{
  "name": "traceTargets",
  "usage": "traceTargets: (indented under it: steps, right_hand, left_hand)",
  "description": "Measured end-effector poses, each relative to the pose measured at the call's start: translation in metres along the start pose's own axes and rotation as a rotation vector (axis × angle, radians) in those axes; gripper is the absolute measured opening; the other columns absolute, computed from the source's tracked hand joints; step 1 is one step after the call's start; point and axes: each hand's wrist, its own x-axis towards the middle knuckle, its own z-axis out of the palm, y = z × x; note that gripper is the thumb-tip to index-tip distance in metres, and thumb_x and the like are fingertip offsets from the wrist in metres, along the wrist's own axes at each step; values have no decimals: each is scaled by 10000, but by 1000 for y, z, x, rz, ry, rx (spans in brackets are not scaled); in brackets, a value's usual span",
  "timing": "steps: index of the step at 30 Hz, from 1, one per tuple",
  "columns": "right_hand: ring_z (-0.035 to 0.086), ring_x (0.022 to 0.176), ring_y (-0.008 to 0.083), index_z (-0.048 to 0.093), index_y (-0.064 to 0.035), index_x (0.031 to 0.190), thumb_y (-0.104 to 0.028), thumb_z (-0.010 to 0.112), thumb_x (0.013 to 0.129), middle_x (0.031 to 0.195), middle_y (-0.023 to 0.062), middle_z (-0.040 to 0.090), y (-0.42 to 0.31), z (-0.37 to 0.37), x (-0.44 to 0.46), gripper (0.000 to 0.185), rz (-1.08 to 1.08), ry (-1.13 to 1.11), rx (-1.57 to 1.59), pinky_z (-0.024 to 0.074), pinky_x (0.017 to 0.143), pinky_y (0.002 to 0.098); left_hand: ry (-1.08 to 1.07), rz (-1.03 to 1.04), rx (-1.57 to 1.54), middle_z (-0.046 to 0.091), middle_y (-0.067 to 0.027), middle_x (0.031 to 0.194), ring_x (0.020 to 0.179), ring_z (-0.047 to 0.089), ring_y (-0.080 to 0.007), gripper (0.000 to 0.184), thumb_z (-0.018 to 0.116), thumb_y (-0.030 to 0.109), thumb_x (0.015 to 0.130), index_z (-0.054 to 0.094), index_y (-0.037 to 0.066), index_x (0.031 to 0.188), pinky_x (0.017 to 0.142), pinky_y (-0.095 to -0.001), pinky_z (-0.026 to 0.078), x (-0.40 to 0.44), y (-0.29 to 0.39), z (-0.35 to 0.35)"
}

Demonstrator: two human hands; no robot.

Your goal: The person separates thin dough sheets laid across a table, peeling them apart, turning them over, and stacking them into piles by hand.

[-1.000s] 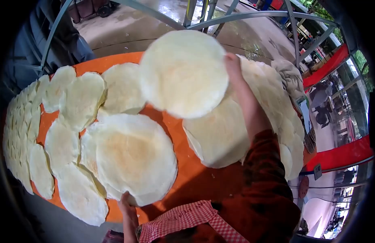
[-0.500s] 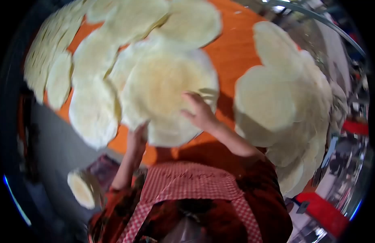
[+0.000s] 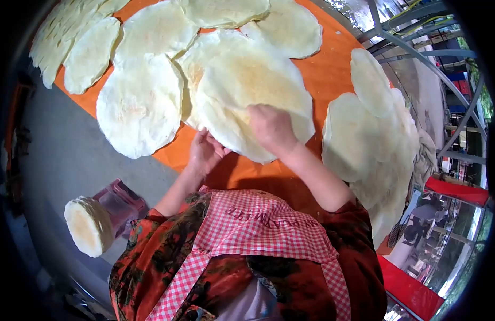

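Note:
A large, thin round flatbread [image 3: 263,80] lies in front of me, overlapping another sheet beneath its left side. My right hand [image 3: 271,128] is closed on its near part, knuckles up, and a crease runs through the sheet beside the fingers. The fingertips are hidden. At the near left edge of the same flatbread is my left hand [image 3: 206,154], palm turned partly up, thumb and curled fingers at the rim. Some of its fingertips are tucked out of sight by the edge.
More flatbreads [image 3: 140,104] overlap across the orange cloth [image 3: 333,67] at left and back. A broad pile of flatbreads [image 3: 360,142] lies at right. Low on the left, a round flatbread stack [image 3: 87,226] stands by a purplish container [image 3: 121,206]. Metal bars [image 3: 418,56] rise beyond the table's right.
My right hand has gone from spread fingers over the flatbread to closed on it. My left hand has come to the sheet's near edge. The view has shifted.

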Motion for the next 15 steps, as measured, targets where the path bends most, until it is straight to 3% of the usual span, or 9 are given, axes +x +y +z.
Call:
traceTargets:
  steps: [4, 5, 8, 15]
  right_hand:
    - [619, 700, 280, 576, -57, 822, -89, 567, 757, 737, 99, 585, -13, 56, -42, 73, 77, -139, -59, 509, 568, 393]
    - [620, 754, 286, 579, -58, 839, -85, 570, 755, 810, 105, 593, -15, 59, -47, 89, 135, -184, -76, 518, 616, 400]
    - [613, 847, 299, 586, -48, 879, -116, 592, 781, 910, 104, 598, -18, 67, -54, 119, 175, -35, 29, 519, 704, 415]
    - [584, 1009, 343, 568, -19, 1092, -321, 679, 810, 1106, 147, 593, -22, 57, -49, 428, 356, -151, 175, 483, 850, 419]
  left_hand:
    - [-55, -30, 77, 547, -151, 1269, 1138, 559, -287, 432, 344, 320, 969, 450, 29, 1271, 952, -473, 475, -3, 2, 10]
    - [-69, -29, 105, 547, -147, 1270, 1137, 559, -287, 428, 354, 326, 973, 453, 33, 1269, 943, -466, 482, -2, 2, 8]
    - [-78, -25, 159, 548, -136, 1263, 1125, 564, -285, 413, 385, 337, 981, 460, 41, 1260, 907, -443, 504, -3, 5, 4]
    - [-47, -8, 236, 550, -127, 1238, 1072, 582, -267, 377, 445, 334, 981, 464, 65, 1244, 839, -405, 534, -4, 5, 16]
